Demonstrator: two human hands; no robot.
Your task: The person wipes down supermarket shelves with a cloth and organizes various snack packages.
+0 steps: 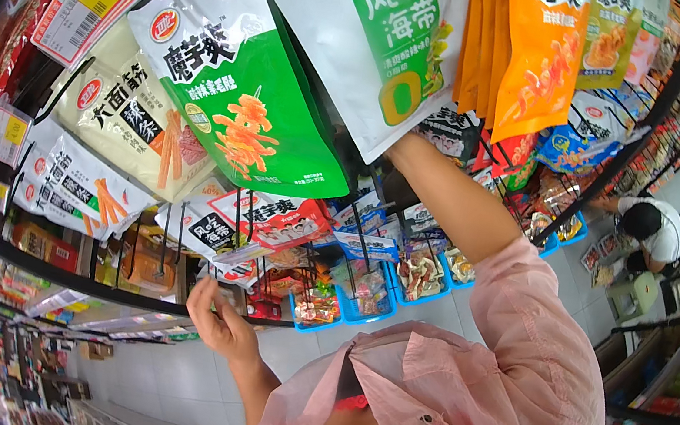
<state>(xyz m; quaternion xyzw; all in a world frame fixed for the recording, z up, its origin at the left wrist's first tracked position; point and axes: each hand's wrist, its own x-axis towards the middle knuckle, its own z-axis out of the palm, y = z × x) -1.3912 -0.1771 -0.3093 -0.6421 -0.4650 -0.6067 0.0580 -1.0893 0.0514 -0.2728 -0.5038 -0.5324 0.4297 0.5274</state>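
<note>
Packets of snacks hang in rows from wire pegs on a shop rack, and the person reaches up among them with both hands. At the left, the left hand is raised below the lower row, palm toward the camera, fingers loosely curled and a little spread; they hold nothing. Their tips come just under a small red-and-white packet hanging on its peg, which lies above and slightly to the right of the hand, its long axis running down from the hook. Whether the tips touch a packet edge cannot be told.

Higher up hangs the green-and-white pouch, tilted, and beside it to the right the big white pouch with a green panel, also hanging long-side down. The right arm, in a pink sleeve, runs up and leftward until the wrist disappears behind the lower corner of that white pouch. The right hand is hidden there, so how open its fingers are, or what they grip, cannot be told. Of the two hands, the right is nearer the white pouch.
</note>
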